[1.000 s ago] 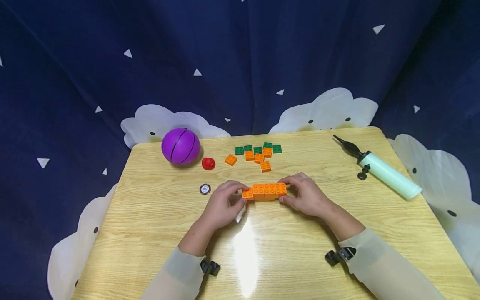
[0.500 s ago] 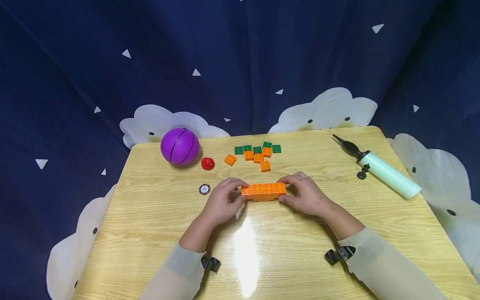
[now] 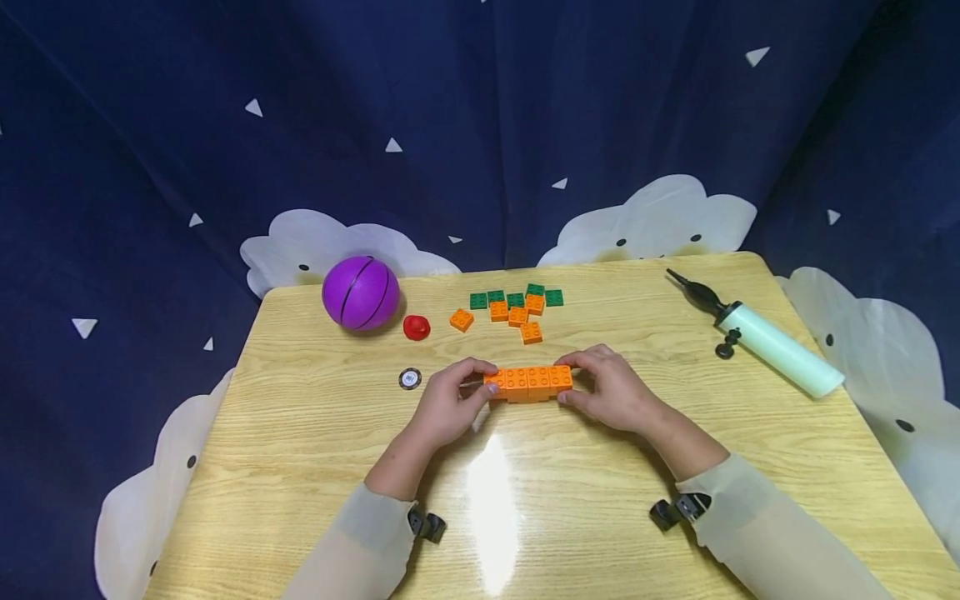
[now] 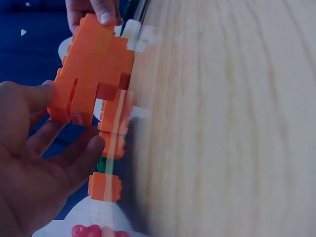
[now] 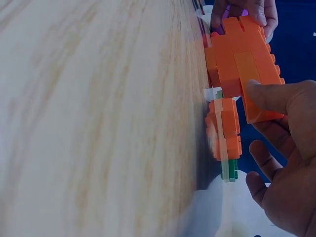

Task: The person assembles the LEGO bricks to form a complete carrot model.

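Raised a little since the frame half a second ago, the thumb of the person's left hand (image 3: 448,406) now presses the near side of the end brick in an orange brick structure (image 3: 528,383), while the right hand (image 3: 615,390) appears unmoved at the opposite end. From the head camera, both hands grasp the structure between thumb and fingers, one at each end, over the middle of a wood-grain table (image 3: 300,467); whether its underside touches the surface cannot be told. Beyond it lie loose orange bricks (image 3: 531,333) and green bricks (image 3: 553,297), with a small red piece (image 3: 416,327) and a purple ball (image 3: 361,292) to their left. A round chip (image 3: 410,378) rests near the left hand, and a pale green and black pump (image 3: 780,347) lies by the table's right edge, before a dark blue curtain (image 3: 420,100). Seen from the left wrist, the left hand grips the closer end of the structure, where a narrow slit separates two bricks; the right hand holds the far end. At the right wrist, the right thumb lies against the structure's broad orange face, loose bricks showing beside it and the left hand pinching the other end.
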`<action>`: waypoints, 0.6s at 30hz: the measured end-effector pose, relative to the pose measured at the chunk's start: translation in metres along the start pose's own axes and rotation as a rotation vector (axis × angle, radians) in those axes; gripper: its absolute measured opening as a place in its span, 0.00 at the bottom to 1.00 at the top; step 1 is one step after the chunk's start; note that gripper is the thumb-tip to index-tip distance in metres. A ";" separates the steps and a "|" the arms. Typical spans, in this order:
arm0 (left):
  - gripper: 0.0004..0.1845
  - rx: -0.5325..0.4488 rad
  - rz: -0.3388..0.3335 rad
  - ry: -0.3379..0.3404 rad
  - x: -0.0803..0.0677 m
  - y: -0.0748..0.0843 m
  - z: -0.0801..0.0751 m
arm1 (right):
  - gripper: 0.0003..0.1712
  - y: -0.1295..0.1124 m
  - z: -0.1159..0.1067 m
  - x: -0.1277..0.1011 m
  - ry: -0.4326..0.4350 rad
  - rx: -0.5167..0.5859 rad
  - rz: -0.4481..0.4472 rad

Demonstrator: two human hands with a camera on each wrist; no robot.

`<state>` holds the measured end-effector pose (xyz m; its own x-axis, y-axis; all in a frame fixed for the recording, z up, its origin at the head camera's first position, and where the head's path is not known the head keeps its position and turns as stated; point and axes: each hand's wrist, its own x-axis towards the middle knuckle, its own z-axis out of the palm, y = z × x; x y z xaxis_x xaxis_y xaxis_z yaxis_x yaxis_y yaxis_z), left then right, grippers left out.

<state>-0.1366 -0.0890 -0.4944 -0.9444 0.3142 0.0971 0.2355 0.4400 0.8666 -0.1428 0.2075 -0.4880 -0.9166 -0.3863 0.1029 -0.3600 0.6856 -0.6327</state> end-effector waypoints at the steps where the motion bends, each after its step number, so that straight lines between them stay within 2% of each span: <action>1: 0.10 -0.020 -0.012 -0.003 0.000 -0.001 0.001 | 0.26 0.000 0.000 0.000 0.000 0.000 0.002; 8: 0.10 -0.167 -0.116 -0.035 -0.001 -0.002 0.004 | 0.27 0.000 0.001 0.000 0.001 0.005 -0.001; 18: 0.10 -0.177 -0.130 -0.025 0.001 -0.001 0.006 | 0.26 0.001 0.001 0.000 0.006 0.006 -0.006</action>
<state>-0.1362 -0.0847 -0.4983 -0.9576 0.2865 -0.0310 0.0665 0.3244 0.9436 -0.1426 0.2074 -0.4896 -0.9157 -0.3861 0.1115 -0.3640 0.6794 -0.6371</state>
